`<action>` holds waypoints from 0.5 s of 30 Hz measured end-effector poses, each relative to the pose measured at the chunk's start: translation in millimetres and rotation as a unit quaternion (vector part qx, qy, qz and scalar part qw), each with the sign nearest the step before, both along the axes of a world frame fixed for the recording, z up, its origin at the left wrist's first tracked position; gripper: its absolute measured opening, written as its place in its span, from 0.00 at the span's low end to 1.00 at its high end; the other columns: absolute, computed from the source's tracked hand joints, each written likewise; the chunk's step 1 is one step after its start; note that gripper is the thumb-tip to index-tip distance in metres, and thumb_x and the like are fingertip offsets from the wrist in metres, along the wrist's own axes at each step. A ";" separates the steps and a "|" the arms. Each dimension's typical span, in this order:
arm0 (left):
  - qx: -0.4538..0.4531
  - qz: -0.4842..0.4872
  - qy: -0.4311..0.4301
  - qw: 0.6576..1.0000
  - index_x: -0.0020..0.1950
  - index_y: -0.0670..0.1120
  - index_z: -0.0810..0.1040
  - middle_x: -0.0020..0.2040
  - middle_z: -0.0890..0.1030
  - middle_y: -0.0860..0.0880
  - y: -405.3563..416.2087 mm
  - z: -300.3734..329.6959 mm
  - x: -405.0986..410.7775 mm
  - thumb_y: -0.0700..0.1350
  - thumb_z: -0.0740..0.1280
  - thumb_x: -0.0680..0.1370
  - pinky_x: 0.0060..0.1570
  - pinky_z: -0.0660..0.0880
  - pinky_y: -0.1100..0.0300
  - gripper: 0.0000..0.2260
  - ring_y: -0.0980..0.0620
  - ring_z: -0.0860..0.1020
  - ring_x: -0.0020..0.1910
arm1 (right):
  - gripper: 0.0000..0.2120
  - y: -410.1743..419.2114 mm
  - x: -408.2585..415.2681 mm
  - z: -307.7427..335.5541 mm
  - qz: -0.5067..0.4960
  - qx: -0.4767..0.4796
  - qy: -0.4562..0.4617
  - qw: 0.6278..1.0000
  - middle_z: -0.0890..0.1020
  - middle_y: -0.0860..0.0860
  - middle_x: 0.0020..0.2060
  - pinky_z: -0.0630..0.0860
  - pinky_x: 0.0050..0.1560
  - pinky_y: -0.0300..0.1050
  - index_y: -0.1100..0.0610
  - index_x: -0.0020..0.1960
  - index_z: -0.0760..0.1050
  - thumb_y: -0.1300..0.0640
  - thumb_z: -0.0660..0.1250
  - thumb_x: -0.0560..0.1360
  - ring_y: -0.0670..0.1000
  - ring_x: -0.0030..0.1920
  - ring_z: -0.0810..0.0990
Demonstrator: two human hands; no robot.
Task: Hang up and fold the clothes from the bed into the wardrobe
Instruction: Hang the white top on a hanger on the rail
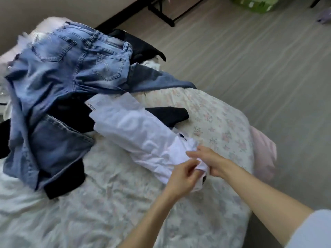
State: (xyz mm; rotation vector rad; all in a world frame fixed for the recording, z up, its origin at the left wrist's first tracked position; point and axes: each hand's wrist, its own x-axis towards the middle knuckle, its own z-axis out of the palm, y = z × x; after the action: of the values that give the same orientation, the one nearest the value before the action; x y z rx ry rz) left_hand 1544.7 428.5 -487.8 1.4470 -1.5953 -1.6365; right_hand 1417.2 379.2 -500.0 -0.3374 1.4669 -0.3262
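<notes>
No text can be read anywhere in view; the white shirt (136, 133) carries a small sewn-in label (91, 106) at its far edge, with dark marks on it too blurred to make out; the back pocket (109, 68) of the light blue jeans (59, 68) bears curved decorative stitching, a pattern and not letters; no brand, number or sign shows on the other clothes or the bed (215, 111).

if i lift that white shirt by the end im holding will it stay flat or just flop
The white shirt will probably flop: it already lies creased and bunches between both hands. It looks thin, likely light. Its far end overlaps the jeans, so it may drag.
</notes>
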 end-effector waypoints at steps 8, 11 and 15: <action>-0.030 0.043 -0.031 0.998 0.47 0.44 0.80 0.46 0.76 0.53 36.7 18.6 -7.1 0.44 0.67 0.73 0.47 0.74 0.59 0.06 0.54 0.77 0.46 | 0.08 69.6 -51.9 32.3 0.127 -0.214 0.228 0.941 0.81 0.51 0.47 0.71 0.44 0.37 0.58 0.52 0.76 0.63 0.60 0.75 0.49 0.48 0.75; -0.114 0.057 -0.097 0.987 0.56 0.45 0.78 0.54 0.74 0.51 29.8 33.5 -7.8 0.41 0.68 0.73 0.54 0.71 0.57 0.11 0.50 0.74 0.55 | 0.15 90.2 -67.4 53.1 0.253 -0.369 0.292 0.845 0.80 0.52 0.57 0.71 0.58 0.44 0.57 0.61 0.75 0.65 0.59 0.77 0.53 0.57 0.77; -0.230 -0.126 -0.187 0.947 0.75 0.55 0.52 0.76 0.54 0.48 16.1 71.4 -44.4 0.43 0.70 0.71 0.70 0.57 0.54 0.38 0.48 0.52 0.74 | 0.13 123.8 -110.7 111.7 0.363 -0.530 0.308 0.702 0.84 0.54 0.43 0.79 0.42 0.46 0.62 0.51 0.81 0.70 0.65 0.68 0.54 0.41 0.82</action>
State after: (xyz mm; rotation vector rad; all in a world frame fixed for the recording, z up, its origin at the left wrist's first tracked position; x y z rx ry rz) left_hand 1500.3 444.7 -416.3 1.3918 -2.2707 -1.0286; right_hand 1306.5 503.0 -388.2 -2.0824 1.4884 -0.3958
